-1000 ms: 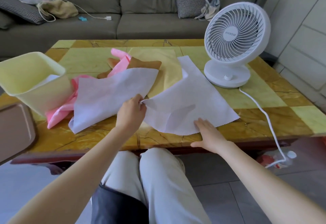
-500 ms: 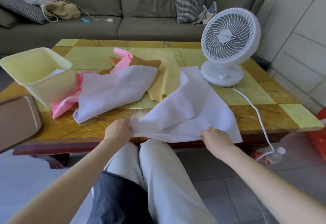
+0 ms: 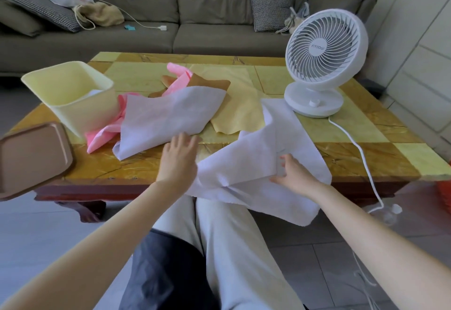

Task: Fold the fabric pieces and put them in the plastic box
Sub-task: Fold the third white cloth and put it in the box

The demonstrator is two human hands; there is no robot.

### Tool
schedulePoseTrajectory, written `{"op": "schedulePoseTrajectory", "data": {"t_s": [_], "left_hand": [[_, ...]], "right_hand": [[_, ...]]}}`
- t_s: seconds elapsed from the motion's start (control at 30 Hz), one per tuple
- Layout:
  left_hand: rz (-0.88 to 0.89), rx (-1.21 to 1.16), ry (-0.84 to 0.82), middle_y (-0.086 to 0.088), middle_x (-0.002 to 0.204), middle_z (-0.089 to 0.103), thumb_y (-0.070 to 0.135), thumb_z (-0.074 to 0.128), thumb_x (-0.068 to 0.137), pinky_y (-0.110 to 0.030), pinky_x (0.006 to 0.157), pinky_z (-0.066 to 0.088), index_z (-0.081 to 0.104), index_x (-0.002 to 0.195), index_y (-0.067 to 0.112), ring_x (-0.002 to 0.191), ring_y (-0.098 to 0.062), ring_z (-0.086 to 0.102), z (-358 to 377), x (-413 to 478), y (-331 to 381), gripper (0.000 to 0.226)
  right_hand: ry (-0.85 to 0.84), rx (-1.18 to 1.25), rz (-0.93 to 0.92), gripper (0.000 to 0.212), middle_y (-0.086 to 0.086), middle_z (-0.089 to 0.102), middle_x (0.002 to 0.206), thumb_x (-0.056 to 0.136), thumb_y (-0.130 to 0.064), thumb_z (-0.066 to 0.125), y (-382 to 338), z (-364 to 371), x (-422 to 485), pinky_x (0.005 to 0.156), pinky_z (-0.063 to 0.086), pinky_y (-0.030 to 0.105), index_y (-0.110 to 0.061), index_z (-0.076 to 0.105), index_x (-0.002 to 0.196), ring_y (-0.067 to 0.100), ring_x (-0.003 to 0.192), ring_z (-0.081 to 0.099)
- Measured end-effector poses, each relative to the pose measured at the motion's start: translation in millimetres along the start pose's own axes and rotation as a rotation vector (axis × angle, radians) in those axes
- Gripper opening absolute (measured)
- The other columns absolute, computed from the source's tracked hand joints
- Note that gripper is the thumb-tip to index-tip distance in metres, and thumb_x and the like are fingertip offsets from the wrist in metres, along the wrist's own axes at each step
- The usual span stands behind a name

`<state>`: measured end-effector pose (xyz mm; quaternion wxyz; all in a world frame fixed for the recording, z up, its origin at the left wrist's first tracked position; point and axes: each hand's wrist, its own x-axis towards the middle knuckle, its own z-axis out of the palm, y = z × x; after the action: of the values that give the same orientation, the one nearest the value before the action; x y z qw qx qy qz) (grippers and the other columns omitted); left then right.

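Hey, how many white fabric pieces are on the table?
2. The near white piece hangs off the table; the middle white piece overlaps the pink piece. More may hide in the box.

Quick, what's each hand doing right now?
Left hand: open, fingers straight, at the left edge of the white fabric.
Right hand: open, fingers spread flat on the white fabric.

The brown lid [image 3: 34, 158] by the table's [image 3: 366, 156] near left corner runs off the picture's left edge. Something white inside the plastic box [image 3: 85, 112] barely clears its wall, too little to name. The brown fabric [image 3: 212, 82] is mostly buried under other pieces. The left hand's [image 3: 179, 160] thumb is hidden at the near white fabric [image 3: 244, 163], so its hold can't be judged. A red thing [image 3: 445, 195] is cut off at the right.
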<state>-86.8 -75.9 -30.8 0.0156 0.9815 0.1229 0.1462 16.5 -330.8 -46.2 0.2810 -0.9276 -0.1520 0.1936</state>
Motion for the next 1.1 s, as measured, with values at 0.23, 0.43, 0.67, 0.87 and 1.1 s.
{"op": "schedulePoseTrajectory", "data": {"t_s": [0.23,0.43,0.67,0.87,1.1], "left_hand": [[0.212,0.009,-0.365,-0.003,0.127,0.042,0.051,0.059,0.081,-0.037,0.098,0.029,0.032,0.136,0.026,0.118,-0.025,0.04,32.9,4.8,62.4,0.066],[0.12,0.004,-0.388,-0.005,0.116,0.053,0.022,0.048,0.092,-0.034,0.086,0.039,0.046,0.12,0.016,0.106,-0.026,0.053,46.6,16.7,66.3,0.029],[0.06,-0.144,-0.311,-0.007,0.113,0.057,0.03,0.039,0.099,-0.032,0.076,0.037,0.054,0.113,0.011,0.101,-0.03,0.058,34.5,36.3,45.5,0.028],[-0.073,-0.132,-0.066,-0.007,0.101,0.056,0.028,0.041,0.095,-0.034,0.077,0.034,0.057,0.096,0.01,0.091,-0.03,0.056,7.2,61.4,-16.9,0.024],[-0.341,-0.074,-0.137,-0.008,0.087,0.058,0.021,0.041,0.092,-0.036,0.085,0.033,0.051,0.077,0.01,0.083,-0.029,0.056,13.4,41.9,-101.7,0.021]], "right_hand": [[0.008,-0.215,0.052,0.079,0.014,0.035,0.134,0.084,-0.027,0.068,-13.1,17.3,26.4,0.094,0.043,0.041,-0.013,0.017,0.143,0.036,0.12,0.047],[0.113,-0.196,0.105,0.049,0.017,0.055,0.122,0.088,-0.018,0.061,-19.2,13.7,47.1,0.079,0.043,0.037,-0.003,0.032,0.125,0.036,0.11,0.056],[0.164,-0.064,0.116,0.012,0.015,0.068,0.079,0.081,-0.01,0.055,-49.1,-5.0,66.1,0.071,0.05,0.032,-0.005,0.061,0.073,0.032,0.082,0.065],[0.431,-0.115,-0.279,0.033,0.003,0.042,0.068,0.086,-0.011,0.047,-154.2,2.6,99.3,0.056,0.026,0.03,-0.016,0.029,0.059,0.026,0.069,0.036],[0.21,-0.11,-0.478,0.021,0.011,0.064,0.109,0.094,-0.015,0.049,-217.3,51.8,125.1,0.083,0.047,0.035,-0.004,0.065,0.1,0.029,0.105,0.056]]}}
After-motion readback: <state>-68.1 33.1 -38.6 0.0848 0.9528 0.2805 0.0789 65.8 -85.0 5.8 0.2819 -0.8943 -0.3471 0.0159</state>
